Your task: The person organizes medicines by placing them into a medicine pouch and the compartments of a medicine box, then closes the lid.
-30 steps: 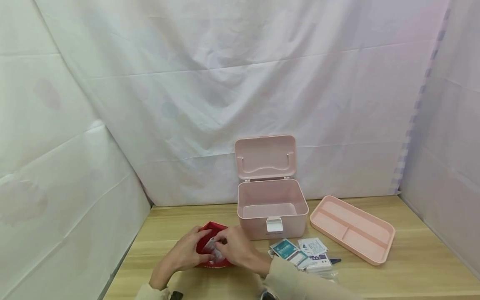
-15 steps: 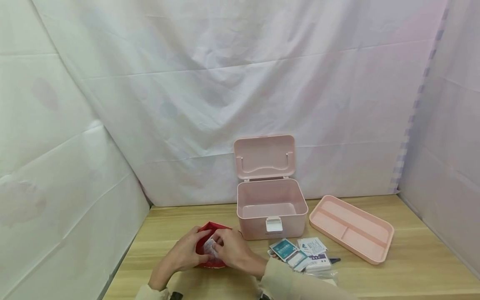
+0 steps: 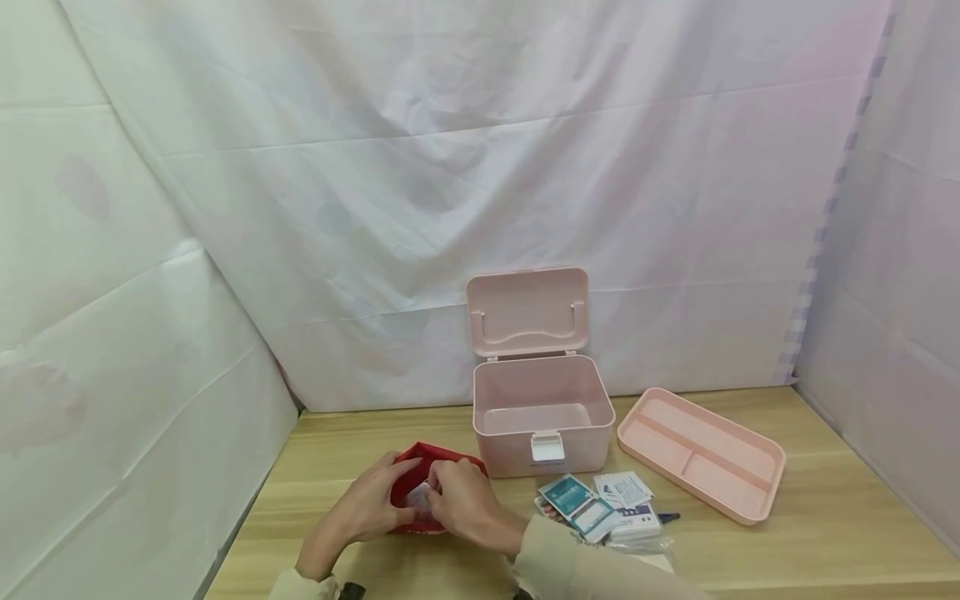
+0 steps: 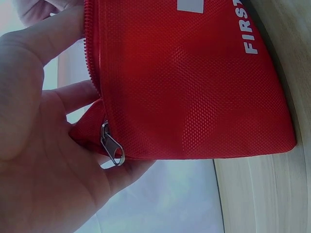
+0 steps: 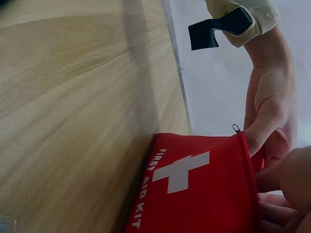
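A red first aid pouch [image 3: 444, 452] stands unzipped on the table, its mouth spread. White lettering and a cross show on its front in the right wrist view. My left hand [image 3: 366, 504] holds the pouch's left end, thumb and fingers spread about the mouth, near the zipper pull [image 4: 111, 144]. From the right, my right hand [image 3: 467, 504] reaches into the mouth with curled fingers and pinches a pale, crinkled plastic packet [image 3: 417, 496] inside. Its fingertips are partly hidden by the pouch and the hand itself.
Behind the pouch stands a pink box [image 3: 577, 450] with its lid raised. A divided pink tray [image 3: 723, 462] lies to its right. In front of the box are a teal packet [image 3: 568, 494], white packets [image 3: 622, 490], a clear bag [image 3: 645, 546] and a dark blue item [image 3: 669, 517].
My right hand has shifted slightly within the pouch's mouth, and the pale packet now sits lower and shows less. My left hand keeps its place on the pouch.
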The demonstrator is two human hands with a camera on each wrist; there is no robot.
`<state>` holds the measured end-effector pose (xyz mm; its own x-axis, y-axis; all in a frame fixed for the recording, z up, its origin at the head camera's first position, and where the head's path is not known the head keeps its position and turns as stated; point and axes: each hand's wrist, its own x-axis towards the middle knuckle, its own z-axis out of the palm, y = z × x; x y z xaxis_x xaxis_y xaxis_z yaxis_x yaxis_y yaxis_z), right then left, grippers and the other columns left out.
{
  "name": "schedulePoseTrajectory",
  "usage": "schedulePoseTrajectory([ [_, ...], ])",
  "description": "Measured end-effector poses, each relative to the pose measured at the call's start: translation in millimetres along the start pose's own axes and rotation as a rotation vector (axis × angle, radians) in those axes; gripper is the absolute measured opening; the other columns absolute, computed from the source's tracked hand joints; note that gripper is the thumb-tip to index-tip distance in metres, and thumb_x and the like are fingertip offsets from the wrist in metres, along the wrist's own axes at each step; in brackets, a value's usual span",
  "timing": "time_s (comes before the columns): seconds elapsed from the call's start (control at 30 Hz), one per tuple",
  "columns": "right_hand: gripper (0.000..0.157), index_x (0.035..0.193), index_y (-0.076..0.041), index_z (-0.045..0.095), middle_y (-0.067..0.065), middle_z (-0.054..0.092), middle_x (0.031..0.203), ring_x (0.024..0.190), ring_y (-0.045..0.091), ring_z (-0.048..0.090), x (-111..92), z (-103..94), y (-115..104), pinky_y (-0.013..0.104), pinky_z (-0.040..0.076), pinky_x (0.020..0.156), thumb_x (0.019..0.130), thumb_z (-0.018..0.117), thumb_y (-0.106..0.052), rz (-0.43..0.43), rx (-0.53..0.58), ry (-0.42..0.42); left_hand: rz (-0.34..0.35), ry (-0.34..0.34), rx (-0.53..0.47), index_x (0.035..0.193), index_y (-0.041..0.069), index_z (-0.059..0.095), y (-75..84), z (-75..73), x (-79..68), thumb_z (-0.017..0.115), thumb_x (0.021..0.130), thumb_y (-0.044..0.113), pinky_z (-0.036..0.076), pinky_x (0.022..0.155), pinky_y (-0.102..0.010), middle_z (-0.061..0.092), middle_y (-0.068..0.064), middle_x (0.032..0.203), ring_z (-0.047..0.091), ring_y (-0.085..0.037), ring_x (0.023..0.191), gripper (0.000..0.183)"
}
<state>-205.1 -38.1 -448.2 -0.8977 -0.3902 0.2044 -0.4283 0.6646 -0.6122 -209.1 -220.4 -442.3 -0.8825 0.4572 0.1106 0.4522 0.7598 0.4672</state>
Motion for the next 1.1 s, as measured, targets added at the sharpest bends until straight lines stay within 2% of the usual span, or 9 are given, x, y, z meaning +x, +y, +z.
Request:
schedulePoseTrajectory([
  [0.1, 0.015, 0.073, -0.008, 0.068, -0.006, 0.056, 0.057, 0.048, 0.003, 0.045, 0, -1.2, -1, 0.015, 0.040, 0.045, 0.087, 0.071, -0.013, -0.010, -0.088, -0.015, 0.002, -0.002, 0.003, 0.132, -0.001, 0.060, -0.4, 0.6, 0.2, 0.084, 0.076, 0.027, 0.055, 0.084, -0.039, 0.059, -0.010, 0.119, 0.059, -0.021, 0.103, 0.066],
  [0.2, 0.014, 0.076, -0.007, 0.071, -0.003, 0.062, 0.061, 0.049, 0.004, 0.048, 0, -3.3, -1, 0.015, 0.047, 0.049, 0.088, 0.071, -0.015, -0.017, -0.172, -0.032, 0.005, 0.001, 0.003, 0.131, -0.002, 0.060, -0.6, 1.2, 0.6, 0.084, 0.076, 0.026, 0.055, 0.084, -0.039, 0.059, -0.011, 0.119, 0.059, -0.022, 0.103, 0.066],
  [0.3, 0.011, 0.084, -0.005, 0.073, 0.002, 0.068, 0.069, 0.052, 0.007, 0.053, 0, -5.2, -1, 0.020, 0.055, 0.054, 0.087, 0.072, -0.015, -0.009, -0.235, -0.057, 0.006, 0.004, 0.006, 0.130, -0.002, 0.061, -0.4, 1.6, 0.8, 0.084, 0.076, 0.024, 0.055, 0.084, -0.039, 0.059, -0.011, 0.119, 0.059, -0.022, 0.103, 0.065],
  [0.53, 0.005, 0.083, -0.005, 0.072, 0.000, 0.064, 0.065, 0.053, 0.009, 0.055, 0, -8.1, -4, 0.025, 0.057, 0.056, 0.085, 0.074, -0.010, 0.000, -0.340, -0.094, 0.002, 0.001, 0.003, 0.129, -0.001, 0.062, 0.2, 2.3, 1.5, 0.084, 0.074, 0.020, 0.055, 0.087, -0.043, 0.059, -0.010, 0.118, 0.059, -0.022, 0.105, 0.063],
  [0.73, 0.006, 0.081, -0.007, 0.070, 0.000, 0.063, 0.063, 0.053, 0.010, 0.057, -1, -10.9, -6, 0.026, 0.056, 0.055, 0.083, 0.076, -0.009, -0.085, -0.428, -0.034, -0.008, -0.003, -0.001, 0.130, 0.000, 0.061, -0.6, 2.8, 2.0, 0.084, 0.075, 0.024, 0.055, 0.085, -0.041, 0.059, -0.010, 0.118, 0.059, -0.021, 0.103, 0.064],
  [0.9, 0.009, 0.089, -0.007, 0.071, 0.003, 0.068, 0.072, 0.060, 0.013, 0.063, -3, -12.4, -5, 0.030, 0.059, 0.062, 0.083, 0.077, -0.011, -0.135, -0.468, -0.011, -0.028, -0.012, -0.017, 0.131, 0.001, 0.061, -0.4, 3.1, 1.7, 0.085, 0.075, 0.025, 0.056, 0.083, -0.038, 0.059, -0.009, 0.118, 0.059, -0.020, 0.103, 0.066],
  [1.1, 0.008, 0.091, -0.011, 0.075, 0.002, 0.070, 0.077, 0.066, 0.012, 0.065, -5, -12.8, -2, 0.030, 0.059, 0.063, 0.084, 0.076, -0.013, -0.206, -0.526, 0.020, -0.025, -0.007, -0.022, 0.131, 0.000, 0.060, 0.5, 3.0, 1.8, 0.085, 0.075, 0.026, 0.055, 0.085, -0.041, 0.059, -0.010, 0.120, 0.059, -0.021, 0.105, 0.067],
])
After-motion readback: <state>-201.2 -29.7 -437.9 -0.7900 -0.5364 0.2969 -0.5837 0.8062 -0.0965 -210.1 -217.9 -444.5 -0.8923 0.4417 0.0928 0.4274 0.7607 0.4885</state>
